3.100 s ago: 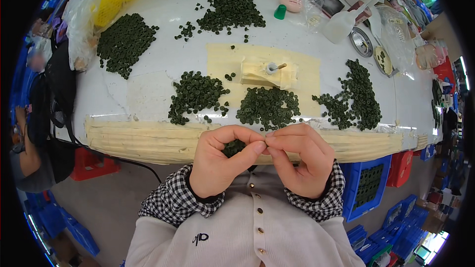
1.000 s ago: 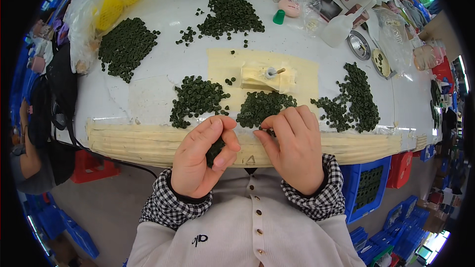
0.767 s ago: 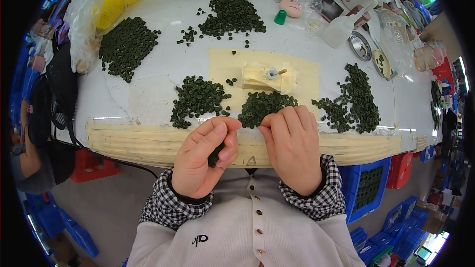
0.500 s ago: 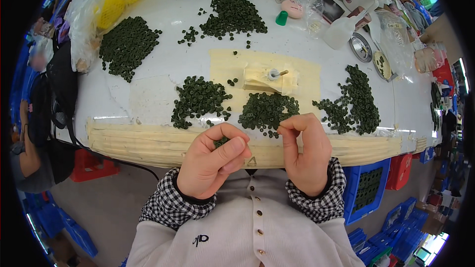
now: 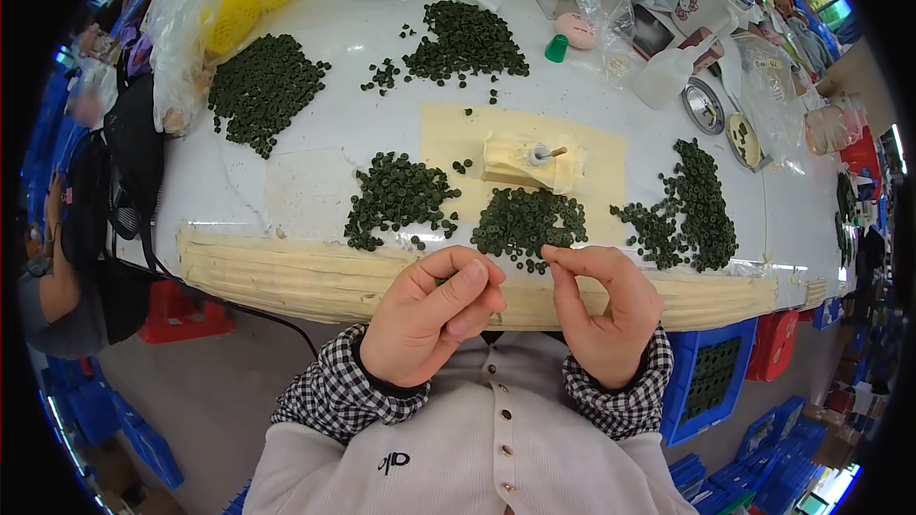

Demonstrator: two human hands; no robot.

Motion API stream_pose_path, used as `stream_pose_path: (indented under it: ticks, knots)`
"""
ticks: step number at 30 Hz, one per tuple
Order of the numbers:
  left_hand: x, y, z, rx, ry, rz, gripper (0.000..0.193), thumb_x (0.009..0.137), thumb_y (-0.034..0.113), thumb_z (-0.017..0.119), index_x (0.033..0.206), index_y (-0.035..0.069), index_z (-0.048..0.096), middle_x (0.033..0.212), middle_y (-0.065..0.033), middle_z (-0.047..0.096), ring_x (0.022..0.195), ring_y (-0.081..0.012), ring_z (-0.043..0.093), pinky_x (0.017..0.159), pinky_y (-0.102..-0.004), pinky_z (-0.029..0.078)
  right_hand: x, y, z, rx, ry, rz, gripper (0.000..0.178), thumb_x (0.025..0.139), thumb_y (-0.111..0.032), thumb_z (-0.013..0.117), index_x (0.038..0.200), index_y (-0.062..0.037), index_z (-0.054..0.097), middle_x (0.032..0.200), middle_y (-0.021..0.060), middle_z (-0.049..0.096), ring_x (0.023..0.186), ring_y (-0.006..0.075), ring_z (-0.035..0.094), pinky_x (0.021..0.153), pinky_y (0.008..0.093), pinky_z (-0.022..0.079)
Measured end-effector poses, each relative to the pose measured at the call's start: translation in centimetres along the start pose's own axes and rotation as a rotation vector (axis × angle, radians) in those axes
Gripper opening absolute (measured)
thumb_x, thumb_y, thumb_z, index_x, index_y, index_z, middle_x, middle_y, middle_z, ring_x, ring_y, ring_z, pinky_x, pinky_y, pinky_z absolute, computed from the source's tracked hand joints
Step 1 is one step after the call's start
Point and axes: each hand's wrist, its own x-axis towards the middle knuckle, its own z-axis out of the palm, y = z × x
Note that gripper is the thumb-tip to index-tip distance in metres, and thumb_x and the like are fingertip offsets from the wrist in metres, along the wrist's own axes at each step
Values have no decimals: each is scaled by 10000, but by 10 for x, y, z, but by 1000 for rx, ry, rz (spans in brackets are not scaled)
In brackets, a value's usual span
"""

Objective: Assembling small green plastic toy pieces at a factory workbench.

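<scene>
My left hand [image 5: 429, 315] is curled closed above the table's near edge, thumb against the bent fingers. A trace of dark green shows in its curl, from small round green pieces it holds. Right of it, my right hand [image 5: 608, 310] pinches thumb and forefinger together at the near side of the middle pile of small dark green round pieces [image 5: 525, 221]. What lies between those fingertips is too small to make out. Behind that pile stands a tape-covered block [image 5: 510, 160] with a white collar and a thin brown pin [image 5: 557, 153] sticking out.
More green pieces lie in a left pile [image 5: 396, 195], a right pile [image 5: 701, 210] and two far piles [image 5: 267, 91] [image 5: 468, 38]. A white bottle [image 5: 661, 78], round tins [image 5: 703, 105] and plastic bags fill the far right. Padding [image 5: 277, 272] covers the near edge.
The view has shifted slightly, so the table sits a little lower and to the right. Both hands keep nearly the same pose; less green shows in the left hand's curl.
</scene>
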Motion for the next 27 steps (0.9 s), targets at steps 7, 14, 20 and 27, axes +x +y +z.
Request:
stream_pose_path:
  ticks: [7,14,20,27]
  knots:
    - [1,0,-2,51,-55,-6,192,975,181,486,1051,22,562,791,-22,543,565,-43,344,519,-195,301,0,-3,-6,193,-77,-12,185,717,99,681,871,2,649,829,112,674,725,212,646,641,281,503]
    - [-1,2,2,2,16,-13,243,939,88,530,1165,11,576,926,-75,660,581,-31,365,542,-172,339,-1,-4,-4,350,-116,94,156,720,66,703,847,3,639,813,102,635,731,197,605,650,272,475]
    - [0,3,6,44,41,-8,218,933,74,534,1132,-4,581,902,-76,655,576,-30,368,540,-171,342,-2,-4,-2,391,-136,149,119,742,36,695,840,8,632,831,100,621,755,193,593,672,273,466]
    - [0,2,5,29,-13,-79,197,952,117,520,1066,-18,607,819,-56,640,573,-37,386,534,-165,341,-3,1,3,483,-157,181,108,751,20,685,846,6,634,835,103,616,757,190,589,672,274,460]
